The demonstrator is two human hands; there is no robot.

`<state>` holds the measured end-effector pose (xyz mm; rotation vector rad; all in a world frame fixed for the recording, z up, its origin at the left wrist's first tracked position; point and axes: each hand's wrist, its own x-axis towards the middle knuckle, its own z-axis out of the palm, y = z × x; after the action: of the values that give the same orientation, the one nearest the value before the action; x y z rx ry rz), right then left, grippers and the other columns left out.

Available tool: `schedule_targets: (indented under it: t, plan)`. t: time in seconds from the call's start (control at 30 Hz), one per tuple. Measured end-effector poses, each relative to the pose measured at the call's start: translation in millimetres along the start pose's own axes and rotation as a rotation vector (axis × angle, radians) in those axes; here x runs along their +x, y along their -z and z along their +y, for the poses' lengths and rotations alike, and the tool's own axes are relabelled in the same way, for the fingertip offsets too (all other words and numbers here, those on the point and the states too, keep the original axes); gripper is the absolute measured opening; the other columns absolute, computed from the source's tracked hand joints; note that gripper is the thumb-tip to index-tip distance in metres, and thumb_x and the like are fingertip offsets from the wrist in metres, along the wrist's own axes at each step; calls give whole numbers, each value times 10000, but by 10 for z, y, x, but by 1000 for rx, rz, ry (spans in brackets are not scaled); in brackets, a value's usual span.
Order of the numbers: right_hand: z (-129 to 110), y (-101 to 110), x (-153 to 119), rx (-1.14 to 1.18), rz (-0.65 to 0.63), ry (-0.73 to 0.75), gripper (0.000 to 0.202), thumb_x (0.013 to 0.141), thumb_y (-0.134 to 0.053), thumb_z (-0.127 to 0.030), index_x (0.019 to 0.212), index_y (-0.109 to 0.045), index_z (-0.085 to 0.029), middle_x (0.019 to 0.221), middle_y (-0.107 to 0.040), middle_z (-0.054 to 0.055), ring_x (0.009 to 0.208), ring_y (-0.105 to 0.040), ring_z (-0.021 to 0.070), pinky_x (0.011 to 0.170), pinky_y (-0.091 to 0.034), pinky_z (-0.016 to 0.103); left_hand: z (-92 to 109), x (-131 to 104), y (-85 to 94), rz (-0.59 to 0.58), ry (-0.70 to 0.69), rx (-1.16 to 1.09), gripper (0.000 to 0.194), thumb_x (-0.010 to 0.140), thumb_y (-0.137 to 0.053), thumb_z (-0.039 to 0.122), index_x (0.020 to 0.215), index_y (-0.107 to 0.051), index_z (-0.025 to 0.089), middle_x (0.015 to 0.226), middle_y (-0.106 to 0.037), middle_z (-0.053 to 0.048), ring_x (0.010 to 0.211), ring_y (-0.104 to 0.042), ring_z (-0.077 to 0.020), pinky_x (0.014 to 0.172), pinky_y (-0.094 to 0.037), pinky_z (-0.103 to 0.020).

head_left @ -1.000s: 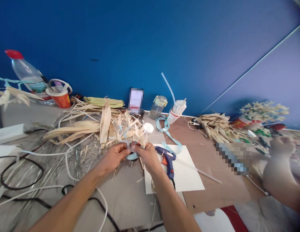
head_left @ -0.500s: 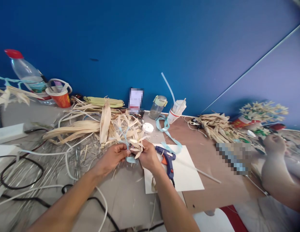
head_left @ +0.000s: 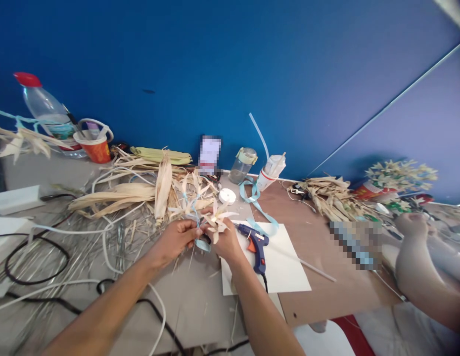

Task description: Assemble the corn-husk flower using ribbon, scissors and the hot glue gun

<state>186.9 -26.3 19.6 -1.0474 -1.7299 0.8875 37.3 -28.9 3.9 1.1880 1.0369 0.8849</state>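
My left hand [head_left: 180, 241] pinches a light-blue ribbon [head_left: 203, 244], whose loose end hangs below the fingertips. Close against it, my right hand [head_left: 224, 241] has its fingers closed behind a pale corn-husk flower [head_left: 217, 220], on its stem side; the stem itself is hidden. The flower faces up, its pointed petals spread over the right fingers. More husk flowers lie just beyond both hands. A blue glue gun [head_left: 256, 244] rests on a white sheet [head_left: 289, 272] beside my right wrist.
Dried husks [head_left: 115, 198], wires and cables cover the left side. Behind stand a jar [head_left: 242, 165], a white cup [head_left: 267, 179], a phone [head_left: 209, 153] and a bottle [head_left: 48, 109]. At the right are another person's arm [head_left: 419, 267] and a cup of husk flowers [head_left: 367, 189].
The flower in my right hand has turned, and its petals now spread open toward the camera. The view has shifted slightly. The other person's hand has moved a little.
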Motion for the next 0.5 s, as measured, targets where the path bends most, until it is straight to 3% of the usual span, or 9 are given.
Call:
schedule_targets:
  t: [0.17, 0.3, 0.4, 0.5]
  plan:
    - [-50, 15, 6, 144, 7, -142, 139, 702, -559, -273, 615, -604, -174, 596, -556, 3, 602, -500, 145, 577, -419, 250, 22, -10, 7, -30, 6, -56, 276, 650, -683, 388, 563, -561, 156, 499, -470, 42, 438, -388, -74, 437, -262, -217]
    - [44, -19, -3, 310, 8, -256, 105, 675, -586, -266, 684, -621, -167, 635, -576, 0, 590, -502, 129, 582, -422, 242, 45, -17, 2, -29, 38, -93, 304, 628, -708, 415, 559, -571, 152, 501, -478, 40, 443, -400, -74, 434, -275, -214]
    - [69, -41, -4, 374, 24, -258, 97, 668, -593, -263, 654, -602, -167, 636, -574, -3, 603, -506, 125, 597, -425, 235, 71, -28, -5, -30, 98, -178, 320, 596, -742, 418, 577, -579, 144, 516, -498, 38, 457, -409, -67, 437, -292, -199]
    - [37, -36, -4, 289, 44, -228, 160, 678, -586, -270, 559, -545, -171, 541, -508, -26, 533, -441, 103, 527, -390, 213, 111, -49, -10, -23, 163, -304, 325, 566, -781, 386, 582, -569, 140, 540, -518, 34, 484, -433, -65, 451, -326, -185]
